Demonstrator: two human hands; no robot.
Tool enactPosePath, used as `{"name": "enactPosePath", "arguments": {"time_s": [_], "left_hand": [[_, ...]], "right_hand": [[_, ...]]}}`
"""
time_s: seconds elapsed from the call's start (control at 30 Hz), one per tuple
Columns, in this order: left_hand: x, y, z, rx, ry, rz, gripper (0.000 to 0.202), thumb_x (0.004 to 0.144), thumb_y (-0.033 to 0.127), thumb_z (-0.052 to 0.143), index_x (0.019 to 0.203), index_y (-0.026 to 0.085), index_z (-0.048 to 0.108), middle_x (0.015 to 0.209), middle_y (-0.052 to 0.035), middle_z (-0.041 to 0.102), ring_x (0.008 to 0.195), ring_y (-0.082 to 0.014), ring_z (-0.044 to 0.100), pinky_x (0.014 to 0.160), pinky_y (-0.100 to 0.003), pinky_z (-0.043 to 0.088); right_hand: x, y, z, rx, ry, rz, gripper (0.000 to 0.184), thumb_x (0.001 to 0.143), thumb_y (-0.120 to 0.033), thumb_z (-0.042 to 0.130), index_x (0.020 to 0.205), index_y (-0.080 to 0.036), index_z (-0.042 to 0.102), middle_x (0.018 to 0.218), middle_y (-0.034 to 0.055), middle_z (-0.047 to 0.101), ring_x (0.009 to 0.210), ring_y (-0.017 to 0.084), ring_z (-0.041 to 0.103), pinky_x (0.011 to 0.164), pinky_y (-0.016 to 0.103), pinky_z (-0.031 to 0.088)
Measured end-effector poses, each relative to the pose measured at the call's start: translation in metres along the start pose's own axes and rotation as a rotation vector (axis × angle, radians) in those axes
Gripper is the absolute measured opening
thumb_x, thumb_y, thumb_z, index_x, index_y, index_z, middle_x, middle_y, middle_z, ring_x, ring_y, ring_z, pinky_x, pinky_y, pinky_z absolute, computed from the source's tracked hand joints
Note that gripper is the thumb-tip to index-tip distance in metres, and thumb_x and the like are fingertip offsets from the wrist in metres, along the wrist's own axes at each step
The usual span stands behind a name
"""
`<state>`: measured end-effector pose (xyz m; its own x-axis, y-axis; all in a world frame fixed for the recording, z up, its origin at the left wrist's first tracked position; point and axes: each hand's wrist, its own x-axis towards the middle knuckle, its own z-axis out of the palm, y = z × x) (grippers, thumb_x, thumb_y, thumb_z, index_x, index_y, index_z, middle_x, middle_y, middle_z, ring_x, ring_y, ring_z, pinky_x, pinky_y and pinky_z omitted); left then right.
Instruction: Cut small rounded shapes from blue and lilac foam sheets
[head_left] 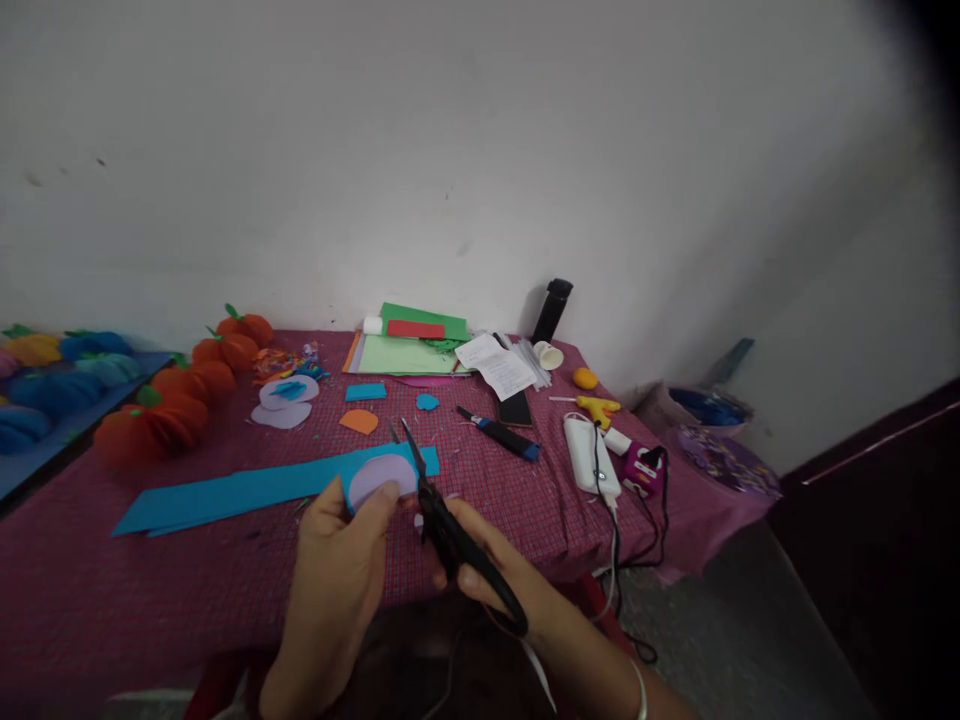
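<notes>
In my left hand (337, 570) a lilac paper circle (381, 476) is pinched on top of a blue paper strip (247, 492), my thumb pressing on the circle. The strip stretches away to the left across the table. My right hand (495, 560) grips black-handled scissors (442, 520), fingers in the loops. Their blades are parted and point up and away, at the right edge of the circle. Just beyond lie an orange paper piece (359, 421), a small blue cut-out (427, 402) and a folded blue piece (365, 391).
Orange paper pumpkins (169, 425) line the left side. A utility knife (499, 436), yellow glue gun (598, 410), white power bank (591, 455) with cables, black bottle (552, 311) and paper sheets (409, 354) lie behind and right. Lilac circles (281, 414) sit at left.
</notes>
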<state>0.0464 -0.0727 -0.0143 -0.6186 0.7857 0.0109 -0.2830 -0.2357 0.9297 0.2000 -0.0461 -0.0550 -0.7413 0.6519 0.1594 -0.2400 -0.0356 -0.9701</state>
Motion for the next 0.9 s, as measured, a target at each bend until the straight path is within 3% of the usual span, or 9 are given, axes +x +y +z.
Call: {"name": "enactPosePath", "arguments": {"time_s": [0.37,0.73,0.9], "left_hand": [[0.001,-0.004,-0.001,0.020,-0.001,0.014,0.012,0.065,0.024,0.074,0.068,0.018,0.064,0.057,0.0037,0.060,0.054,-0.0120,0.053,0.056,-0.025,0.045],[0.003,-0.002,-0.003,0.010,0.002,0.003,0.017,0.062,0.026,0.077,0.065,0.018,0.062,0.058,0.0035,0.060,0.055,-0.0130,0.054,0.055,-0.025,0.044],[0.007,0.001,-0.007,0.033,-0.060,0.029,0.018,0.059,0.026,0.078,0.070,0.018,0.067,0.059,0.0026,0.062,0.056,-0.0142,0.055,0.056,-0.026,0.046]], "right_hand": [[0.001,0.014,-0.001,-0.048,0.110,-0.023,0.068,0.072,-0.056,0.074,0.128,-0.024,0.052,0.097,0.0034,0.051,0.077,0.014,0.045,0.067,0.027,0.040],[0.003,0.013,0.002,-0.093,0.165,-0.058,0.060,0.071,-0.052,0.075,0.121,-0.023,0.059,0.087,0.0012,0.052,0.070,0.012,0.043,0.061,0.025,0.037],[0.002,0.013,-0.001,-0.062,0.131,-0.045,0.059,0.071,-0.052,0.076,0.119,-0.023,0.059,0.079,-0.0007,0.050,0.063,0.011,0.039,0.055,0.022,0.033]]}}
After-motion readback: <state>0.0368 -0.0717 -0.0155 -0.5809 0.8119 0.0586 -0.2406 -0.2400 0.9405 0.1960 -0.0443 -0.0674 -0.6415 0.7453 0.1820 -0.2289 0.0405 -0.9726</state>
